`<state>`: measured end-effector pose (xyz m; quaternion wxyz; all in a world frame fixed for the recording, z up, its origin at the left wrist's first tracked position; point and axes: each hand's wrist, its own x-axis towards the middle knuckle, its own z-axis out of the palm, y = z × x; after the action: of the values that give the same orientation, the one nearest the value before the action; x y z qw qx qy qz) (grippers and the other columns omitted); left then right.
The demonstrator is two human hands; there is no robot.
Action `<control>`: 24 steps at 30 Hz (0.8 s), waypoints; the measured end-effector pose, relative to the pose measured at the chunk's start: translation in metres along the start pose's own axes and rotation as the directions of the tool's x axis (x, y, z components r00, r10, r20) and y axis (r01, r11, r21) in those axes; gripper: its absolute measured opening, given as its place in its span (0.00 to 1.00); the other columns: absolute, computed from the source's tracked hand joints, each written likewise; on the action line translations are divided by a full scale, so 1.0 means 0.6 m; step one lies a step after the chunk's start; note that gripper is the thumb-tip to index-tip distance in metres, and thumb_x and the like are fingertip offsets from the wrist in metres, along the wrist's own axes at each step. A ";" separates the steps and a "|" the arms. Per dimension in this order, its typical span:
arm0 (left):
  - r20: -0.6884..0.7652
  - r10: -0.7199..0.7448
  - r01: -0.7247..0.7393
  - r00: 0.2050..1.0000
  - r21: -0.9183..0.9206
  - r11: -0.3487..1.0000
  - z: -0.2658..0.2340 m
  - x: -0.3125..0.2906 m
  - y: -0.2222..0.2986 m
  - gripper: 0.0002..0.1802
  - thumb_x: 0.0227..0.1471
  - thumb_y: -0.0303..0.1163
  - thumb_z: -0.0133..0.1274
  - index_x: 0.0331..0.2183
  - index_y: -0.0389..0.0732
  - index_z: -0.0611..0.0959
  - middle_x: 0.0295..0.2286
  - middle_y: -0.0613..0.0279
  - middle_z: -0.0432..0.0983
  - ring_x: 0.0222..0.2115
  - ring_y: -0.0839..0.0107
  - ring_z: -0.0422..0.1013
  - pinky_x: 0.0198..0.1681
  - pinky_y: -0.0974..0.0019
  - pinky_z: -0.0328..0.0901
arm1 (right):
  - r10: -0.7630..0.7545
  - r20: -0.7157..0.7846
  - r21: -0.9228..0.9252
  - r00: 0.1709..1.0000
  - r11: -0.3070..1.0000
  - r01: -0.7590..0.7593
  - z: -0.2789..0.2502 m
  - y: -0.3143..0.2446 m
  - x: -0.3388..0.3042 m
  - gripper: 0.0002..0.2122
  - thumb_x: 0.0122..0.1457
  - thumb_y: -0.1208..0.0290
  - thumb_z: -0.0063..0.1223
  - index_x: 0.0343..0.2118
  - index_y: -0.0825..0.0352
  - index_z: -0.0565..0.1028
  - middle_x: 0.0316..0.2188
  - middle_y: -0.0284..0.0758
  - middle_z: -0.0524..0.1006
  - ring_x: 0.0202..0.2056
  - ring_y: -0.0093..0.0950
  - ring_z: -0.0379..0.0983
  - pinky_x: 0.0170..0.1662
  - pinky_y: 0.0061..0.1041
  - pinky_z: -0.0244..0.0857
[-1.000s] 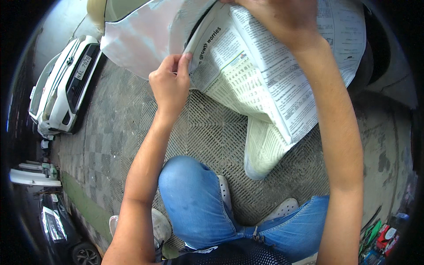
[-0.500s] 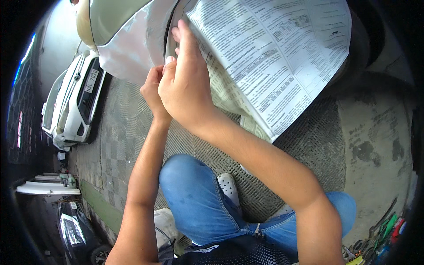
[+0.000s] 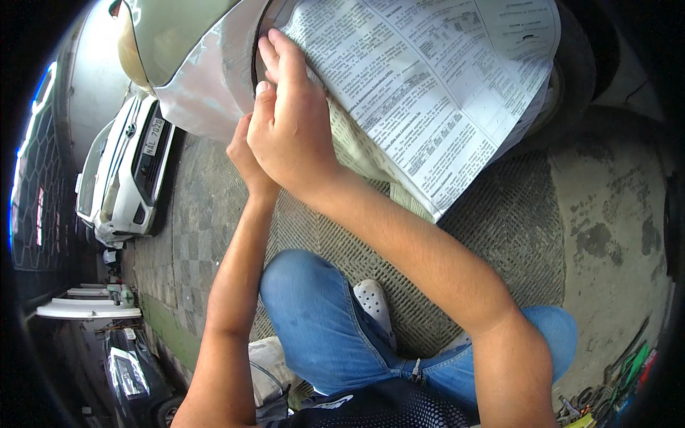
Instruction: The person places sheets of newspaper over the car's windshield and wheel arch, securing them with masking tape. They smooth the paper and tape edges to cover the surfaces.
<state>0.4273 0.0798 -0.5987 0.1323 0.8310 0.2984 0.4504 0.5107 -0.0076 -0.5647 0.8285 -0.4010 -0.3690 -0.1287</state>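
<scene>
A printed newspaper sheet [image 3: 428, 93] hangs at the top of the view, spread beside the dark curved edge [image 3: 257, 53] of a car's wheel opening, with its lower corner hanging free over the floor. A yellower paper layer [image 3: 353, 146] shows beneath it, creased and bunched. Both look thin and light, so they should be limp, quick to crease and easy to tear if pulled at one point; flat fingers spread along the border by the curved edge look a safer hold than a pinch on the loose corner. The right hand [image 3: 291, 125] lies at that border, its fingers extended along the edge rather than curled round anything, and its thumb raised. The left hand [image 3: 246, 158] is just behind and below it, its fingertips mostly hidden, so whether it pinches the paper or the edge does not show. To the left of the edge is a pale, patchy body panel [image 3: 203, 78]; beyond the paper's right side a dark tyre [image 3: 576, 82] shows. Below lies ribbed matting [image 3: 492, 242], with the person's jeans [image 3: 314, 307] and a perforated pale shoe [image 3: 372, 303] over it. Farther out stand a white vehicle [image 3: 128, 171] at the left and a dark vehicle [image 3: 132, 371] lower down.
</scene>
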 end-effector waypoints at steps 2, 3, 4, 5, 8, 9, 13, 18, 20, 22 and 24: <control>0.003 0.006 -0.006 1.000 0.021 1.000 -0.004 -0.007 0.013 0.11 0.55 0.28 0.61 0.41 0.35 0.86 0.30 0.56 0.85 0.31 0.76 0.77 0.36 0.67 0.70 | 0.008 -0.026 0.004 1.000 1.000 -0.008 -0.002 0.001 0.006 0.23 0.59 0.88 0.41 0.58 0.82 0.61 0.51 0.66 0.75 0.54 0.56 0.75 0.60 0.42 0.70; 0.005 0.016 -0.016 1.000 0.030 0.999 -0.006 -0.011 0.019 0.12 0.56 0.29 0.61 0.41 0.34 0.86 0.30 0.55 0.85 0.31 0.76 0.77 0.36 0.67 0.70 | 0.030 -0.038 0.014 0.999 0.999 -0.029 -0.004 0.003 0.009 0.20 0.60 0.87 0.41 0.56 0.81 0.64 0.51 0.63 0.76 0.54 0.54 0.76 0.59 0.40 0.71; 0.003 0.038 -0.038 0.999 0.032 0.999 -0.008 -0.014 0.023 0.12 0.56 0.29 0.61 0.42 0.33 0.86 0.30 0.55 0.85 0.31 0.77 0.77 0.36 0.67 0.71 | 0.042 -0.044 0.019 0.998 0.999 -0.042 -0.008 0.005 0.011 0.18 0.61 0.86 0.41 0.54 0.80 0.67 0.51 0.60 0.78 0.53 0.52 0.77 0.59 0.38 0.72; 0.002 0.057 -0.057 0.998 0.037 0.998 -0.009 -0.017 0.026 0.13 0.57 0.29 0.61 0.42 0.32 0.86 0.30 0.55 0.86 0.30 0.77 0.77 0.36 0.67 0.71 | 0.045 -0.047 0.040 0.998 0.998 -0.043 -0.011 0.007 0.012 0.17 0.61 0.86 0.41 0.53 0.79 0.68 0.50 0.58 0.79 0.52 0.51 0.78 0.58 0.38 0.72; -0.042 -0.052 0.056 0.998 0.105 0.993 -0.003 -0.015 0.026 0.15 0.60 0.34 0.60 0.39 0.30 0.87 0.27 0.56 0.86 0.26 0.78 0.77 0.33 0.68 0.71 | 0.035 -0.034 0.049 0.999 0.998 -0.033 -0.021 0.013 0.014 0.17 0.59 0.87 0.42 0.51 0.80 0.70 0.49 0.56 0.80 0.50 0.48 0.80 0.55 0.36 0.74; -0.074 -0.025 0.034 0.997 0.115 0.993 0.001 -0.012 0.023 0.15 0.61 0.35 0.60 0.38 0.30 0.87 0.26 0.56 0.85 0.26 0.78 0.77 0.33 0.68 0.71 | 0.032 -0.030 0.051 0.999 0.998 -0.030 -0.022 0.014 0.013 0.17 0.59 0.87 0.41 0.52 0.80 0.70 0.48 0.56 0.80 0.49 0.48 0.81 0.55 0.36 0.74; -0.167 0.019 0.001 0.986 0.118 0.993 0.023 -0.005 0.015 0.18 0.61 0.39 0.60 0.35 0.30 0.88 0.24 0.53 0.85 0.24 0.75 0.77 0.31 0.65 0.71 | 0.051 0.013 0.072 0.999 0.996 -0.052 -0.021 0.015 0.011 0.22 0.58 0.86 0.40 0.56 0.83 0.67 0.51 0.59 0.78 0.52 0.50 0.78 0.58 0.38 0.72; -0.294 0.047 -0.012 0.955 0.118 0.993 0.050 -0.011 0.021 0.19 0.62 0.40 0.59 0.32 0.31 0.88 0.22 0.49 0.83 0.22 0.66 0.78 0.30 0.59 0.72 | 0.241 0.095 0.354 0.966 0.898 -0.259 -0.014 0.018 0.012 0.22 0.57 0.86 0.41 0.56 0.82 0.68 0.55 0.60 0.73 0.64 0.53 0.65 0.66 0.40 0.60; -0.300 0.046 -0.004 0.953 0.139 0.990 0.058 -0.010 0.024 0.19 0.62 0.40 0.59 0.31 0.31 0.88 0.21 0.50 0.83 0.21 0.66 0.78 0.30 0.59 0.71 | 0.202 0.112 0.372 0.973 0.899 -0.230 -0.013 0.019 0.007 0.26 0.58 0.86 0.38 0.61 0.84 0.63 0.60 0.63 0.69 0.65 0.52 0.64 0.69 0.39 0.58; -0.315 0.043 0.003 0.948 0.145 0.989 0.062 -0.009 0.025 0.19 0.61 0.40 0.59 0.31 0.31 0.87 0.21 0.50 0.82 0.20 0.66 0.77 0.28 0.59 0.70 | 0.117 0.091 0.301 0.989 0.943 -0.140 -0.012 0.018 0.000 0.25 0.60 0.84 0.38 0.62 0.83 0.62 0.59 0.63 0.70 0.61 0.48 0.71 0.65 0.38 0.65; -0.343 -0.090 0.097 0.935 0.005 0.995 0.063 -0.009 0.024 0.18 0.61 0.39 0.59 0.30 0.31 0.87 0.20 0.50 0.82 0.19 0.65 0.76 0.26 0.59 0.69 | 0.212 0.209 0.283 0.955 0.921 -0.266 -0.014 0.016 -0.010 0.27 0.60 0.84 0.37 0.64 0.84 0.59 0.62 0.64 0.66 0.65 0.48 0.65 0.68 0.38 0.60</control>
<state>0.4621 0.0670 -0.6162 0.0904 0.7263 0.3610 0.5780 0.5158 -0.0081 -0.5781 0.8549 -0.3188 -0.4036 0.0684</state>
